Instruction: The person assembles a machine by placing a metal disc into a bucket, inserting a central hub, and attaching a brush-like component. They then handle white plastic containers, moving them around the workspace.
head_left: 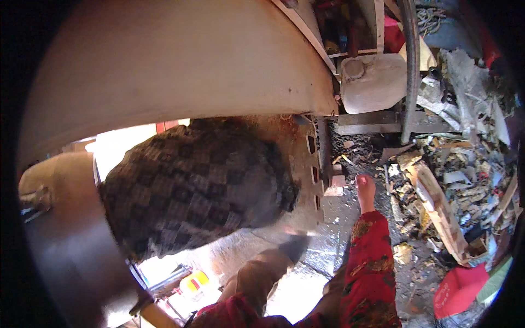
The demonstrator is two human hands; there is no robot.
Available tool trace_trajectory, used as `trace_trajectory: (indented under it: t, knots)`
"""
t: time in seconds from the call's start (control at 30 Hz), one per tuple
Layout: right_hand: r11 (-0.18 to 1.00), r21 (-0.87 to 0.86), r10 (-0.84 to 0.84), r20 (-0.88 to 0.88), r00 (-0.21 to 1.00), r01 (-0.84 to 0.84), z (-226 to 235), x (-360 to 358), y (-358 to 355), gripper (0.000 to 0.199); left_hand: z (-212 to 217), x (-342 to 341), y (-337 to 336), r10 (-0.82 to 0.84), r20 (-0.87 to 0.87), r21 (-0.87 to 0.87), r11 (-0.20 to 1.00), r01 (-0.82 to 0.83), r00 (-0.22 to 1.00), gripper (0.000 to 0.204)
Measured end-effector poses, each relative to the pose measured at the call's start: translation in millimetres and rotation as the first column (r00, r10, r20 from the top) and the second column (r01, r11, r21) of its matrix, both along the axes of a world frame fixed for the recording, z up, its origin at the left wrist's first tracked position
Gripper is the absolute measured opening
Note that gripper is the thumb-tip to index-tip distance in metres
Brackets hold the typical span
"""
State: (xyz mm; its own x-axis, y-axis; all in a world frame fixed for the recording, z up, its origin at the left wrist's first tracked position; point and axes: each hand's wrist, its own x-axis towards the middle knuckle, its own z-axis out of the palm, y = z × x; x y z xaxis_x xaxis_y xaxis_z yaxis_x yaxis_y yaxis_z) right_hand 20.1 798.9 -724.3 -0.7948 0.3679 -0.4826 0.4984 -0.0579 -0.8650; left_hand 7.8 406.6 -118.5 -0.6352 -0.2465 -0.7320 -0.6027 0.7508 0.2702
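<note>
Around you spreads a littered, dark floor [339,221]. A broad tan panel [180,60] curves across your 11 o'clock; below its edge, toward 9, sits a dark checked bundle [197,186]. A scrap heap [437,158] lies at 3, a pale capped container [377,87] at 2. Your right hand [366,192] points away from you near half past three; clenched or released, I cannot tell. Pinkish blocks [337,181] lie just beside it, at its 9 o'clock. Your left hand's state I cannot tell.

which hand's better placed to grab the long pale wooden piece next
Probably right: the right hand, in a red patterned sleeve, is on the same side as the long pale wooden piece; the left hand isn't visible.
</note>
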Motion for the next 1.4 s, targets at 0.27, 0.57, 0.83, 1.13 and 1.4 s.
trace_trajectory:
  t: [0.27,0.57,0.83,1.13,1.4]
  knots:
    - [0.218,-0.955,-0.256,0.141,0.956,0.199,248,101,33,0.014,101,-21,-16,-0.291,-0.179,0.072,0.949,0.308,0.940,0.038]
    - [0.595,-0.790,0.389,0.123,0.913,-0.147,439,190,41,0.015,160,-20,-24,-0.607,-0.468,-0.063,0.748,0.661,0.642,0.039]
    - [0.447,-0.140,0.894,0.088,0.439,-0.883,537,204,-5,0.012,200,111,14,-0.082,-0.997,-0.077,0.971,0.225,0.013,0.040]
    - [-0.345,0.418,0.905,-0.090,-0.416,-0.840,642,325,-302,0.013,87,547,-76,0.678,-0.463,0.498,0.732,-0.466,0.571,0.036]
    - [-0.700,0.630,0.294,-0.176,-0.939,-0.338,766,617,-529,0.011,100,801,-115,0.854,0.440,0.878,-0.474,-0.068,-0.277,0.041]
